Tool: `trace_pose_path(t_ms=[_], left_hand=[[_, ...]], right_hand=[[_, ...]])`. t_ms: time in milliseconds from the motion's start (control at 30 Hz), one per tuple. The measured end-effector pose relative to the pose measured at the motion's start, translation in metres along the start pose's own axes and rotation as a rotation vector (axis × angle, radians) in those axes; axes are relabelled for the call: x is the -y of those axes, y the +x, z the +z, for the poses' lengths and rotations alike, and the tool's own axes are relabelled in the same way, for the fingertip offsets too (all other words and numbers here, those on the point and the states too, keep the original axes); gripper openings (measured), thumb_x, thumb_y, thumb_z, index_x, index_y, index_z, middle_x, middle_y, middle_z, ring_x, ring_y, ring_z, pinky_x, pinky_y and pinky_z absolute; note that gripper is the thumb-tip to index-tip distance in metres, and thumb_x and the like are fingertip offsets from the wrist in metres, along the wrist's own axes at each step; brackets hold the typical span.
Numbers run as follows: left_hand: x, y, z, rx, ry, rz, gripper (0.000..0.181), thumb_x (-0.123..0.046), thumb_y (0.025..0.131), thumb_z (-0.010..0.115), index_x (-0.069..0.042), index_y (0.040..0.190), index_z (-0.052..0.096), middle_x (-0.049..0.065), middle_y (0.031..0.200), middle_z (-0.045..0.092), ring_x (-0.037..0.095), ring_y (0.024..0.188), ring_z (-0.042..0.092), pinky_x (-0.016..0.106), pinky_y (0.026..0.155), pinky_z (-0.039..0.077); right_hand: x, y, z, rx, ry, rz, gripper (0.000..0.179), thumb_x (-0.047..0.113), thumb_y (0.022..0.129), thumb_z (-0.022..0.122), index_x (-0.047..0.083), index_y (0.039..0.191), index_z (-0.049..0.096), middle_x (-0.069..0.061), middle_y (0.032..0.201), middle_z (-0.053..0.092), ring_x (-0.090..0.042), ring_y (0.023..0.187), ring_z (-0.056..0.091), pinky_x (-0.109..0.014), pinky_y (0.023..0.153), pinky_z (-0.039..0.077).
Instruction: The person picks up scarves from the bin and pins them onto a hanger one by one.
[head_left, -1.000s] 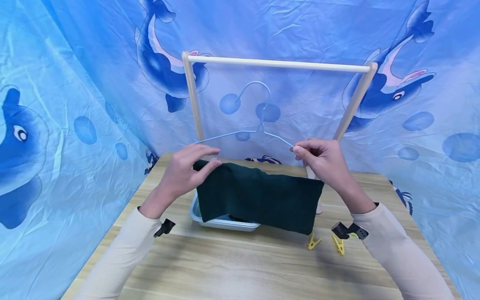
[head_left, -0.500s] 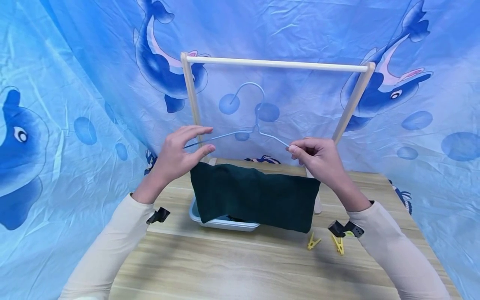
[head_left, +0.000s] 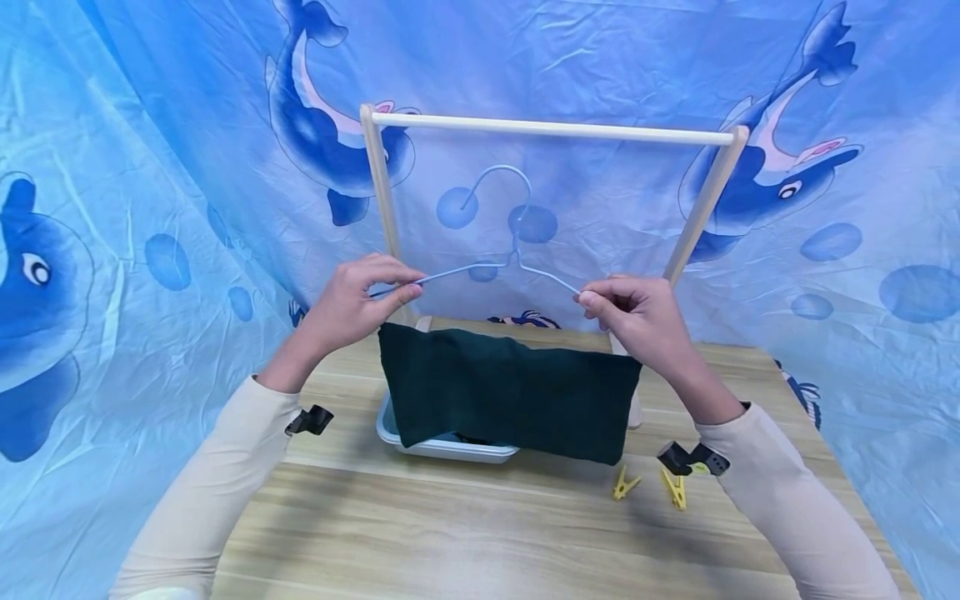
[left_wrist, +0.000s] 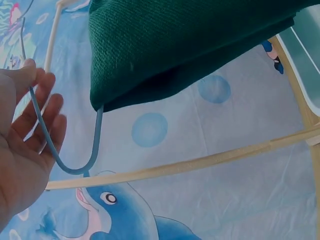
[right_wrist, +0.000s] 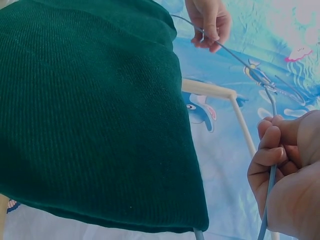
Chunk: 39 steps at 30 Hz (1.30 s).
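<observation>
A blue hanger is held up in the middle of the head view, its hook at the top. My left hand pinches its left arm between thumb and fingers. On the other side, my right hand grips the right arm near its outer end. A dark green ribbed cloth hangs folded over the lower bar, which it mostly hides. In the left wrist view, the hanger's rounded corner comes out beside the cloth's edge. The right wrist view has the cloth hanging beside my right hand.
Behind the hanger stands a wooden rack with a white top rail. Partly hidden by the cloth, a pale blue basin rests on the wood-grain table. A yellow clothespin and a second yellow clothespin lie at the right.
My left hand has moved up and left from the cloth's corner, spread around the hanger's left arm, then pinched it. The right hand keeps its grip; the hanger has shifted slightly left.
</observation>
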<state>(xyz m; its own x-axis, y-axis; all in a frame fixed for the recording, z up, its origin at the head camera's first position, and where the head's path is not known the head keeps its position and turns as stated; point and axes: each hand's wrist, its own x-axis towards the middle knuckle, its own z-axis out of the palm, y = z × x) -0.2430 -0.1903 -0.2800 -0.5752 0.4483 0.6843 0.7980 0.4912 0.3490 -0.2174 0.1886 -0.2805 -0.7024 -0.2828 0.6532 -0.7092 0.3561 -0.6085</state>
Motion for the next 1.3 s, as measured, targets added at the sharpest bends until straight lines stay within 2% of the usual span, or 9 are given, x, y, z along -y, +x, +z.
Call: trace_pose_path(t_ms=[100, 267, 500, 733, 833, 1000, 1167, 1300], left_hand=[[0.001, 0.001, -0.001, 0.0, -0.045, 0.031, 0.016, 0.0, 0.091, 0.075, -0.003, 0.105, 0.08, 0.006, 0.09, 0.073, 0.012, 0.079, 0.06, 0.023, 0.068, 0.047], [0.0, 0.003, -0.002, -0.032, -0.083, 0.074, 0.016, 0.006, 0.087, 0.077, -0.001, 0.1, 0.081, 0.002, 0.084, 0.072, 0.009, 0.068, 0.053, 0.02, 0.058, 0.039], [-0.002, 0.006, 0.002, -0.101, -0.116, 0.105, 0.013, 0.009, 0.084, 0.077, 0.001, 0.094, 0.08, 0.003, 0.078, 0.069, 0.009, 0.067, 0.054, 0.019, 0.059, 0.039], [-0.002, 0.006, 0.006, -0.151, -0.157, 0.086, 0.01, 0.009, 0.085, 0.077, 0.003, 0.091, 0.08, 0.002, 0.074, 0.065, 0.01, 0.065, 0.049, 0.021, 0.057, 0.037], [-0.003, 0.007, 0.006, -0.163, -0.16, 0.087, 0.01, 0.01, 0.085, 0.077, 0.002, 0.091, 0.08, 0.002, 0.073, 0.064, 0.01, 0.065, 0.048, 0.021, 0.057, 0.036], [-0.005, 0.009, 0.005, -0.17, -0.166, 0.094, 0.01, 0.01, 0.085, 0.077, 0.002, 0.092, 0.08, 0.003, 0.074, 0.064, 0.01, 0.065, 0.049, 0.021, 0.058, 0.037], [-0.005, 0.011, 0.002, -0.182, -0.166, 0.102, 0.011, 0.012, 0.085, 0.076, 0.003, 0.091, 0.08, 0.003, 0.073, 0.063, 0.01, 0.065, 0.048, 0.022, 0.058, 0.036], [-0.007, 0.013, -0.003, -0.195, -0.156, 0.102, 0.01, 0.011, 0.085, 0.075, 0.003, 0.091, 0.08, 0.004, 0.072, 0.063, 0.01, 0.065, 0.047, 0.023, 0.057, 0.034]], right_hand=[[-0.001, 0.001, -0.001, -0.001, -0.001, 0.0, 0.012, -0.004, 0.095, 0.068, -0.003, 0.097, 0.079, -0.013, 0.077, 0.07, -0.018, 0.058, 0.061, -0.02, 0.057, 0.052], [-0.001, 0.003, -0.003, 0.004, -0.001, -0.003, 0.012, -0.004, 0.095, 0.068, -0.003, 0.096, 0.079, -0.014, 0.077, 0.07, -0.015, 0.058, 0.062, -0.02, 0.057, 0.053], [0.002, 0.005, -0.008, 0.025, -0.009, 0.021, 0.011, -0.001, 0.096, 0.068, -0.002, 0.099, 0.079, -0.013, 0.079, 0.071, -0.009, 0.061, 0.063, -0.02, 0.059, 0.053], [-0.004, 0.005, -0.009, 0.058, -0.009, 0.024, 0.01, 0.001, 0.096, 0.069, -0.002, 0.099, 0.079, -0.003, 0.076, 0.069, -0.014, 0.061, 0.062, -0.021, 0.058, 0.053], [-0.004, 0.006, -0.012, 0.085, -0.02, 0.033, 0.011, 0.003, 0.096, 0.069, -0.002, 0.1, 0.078, -0.004, 0.077, 0.071, -0.012, 0.063, 0.064, -0.022, 0.06, 0.055], [-0.003, 0.005, -0.02, 0.108, -0.073, 0.066, 0.015, 0.008, 0.097, 0.07, -0.001, 0.107, 0.078, -0.014, 0.091, 0.076, -0.003, 0.076, 0.07, -0.019, 0.068, 0.056], [-0.002, 0.0, -0.034, 0.098, -0.166, 0.08, 0.021, 0.013, 0.097, 0.071, 0.004, 0.115, 0.077, -0.011, 0.108, 0.077, 0.006, 0.089, 0.067, -0.012, 0.078, 0.052], [-0.004, -0.007, -0.049, 0.082, -0.212, 0.067, 0.022, 0.011, 0.096, 0.072, 0.004, 0.116, 0.077, -0.013, 0.112, 0.076, 0.009, 0.093, 0.064, -0.008, 0.082, 0.048]])
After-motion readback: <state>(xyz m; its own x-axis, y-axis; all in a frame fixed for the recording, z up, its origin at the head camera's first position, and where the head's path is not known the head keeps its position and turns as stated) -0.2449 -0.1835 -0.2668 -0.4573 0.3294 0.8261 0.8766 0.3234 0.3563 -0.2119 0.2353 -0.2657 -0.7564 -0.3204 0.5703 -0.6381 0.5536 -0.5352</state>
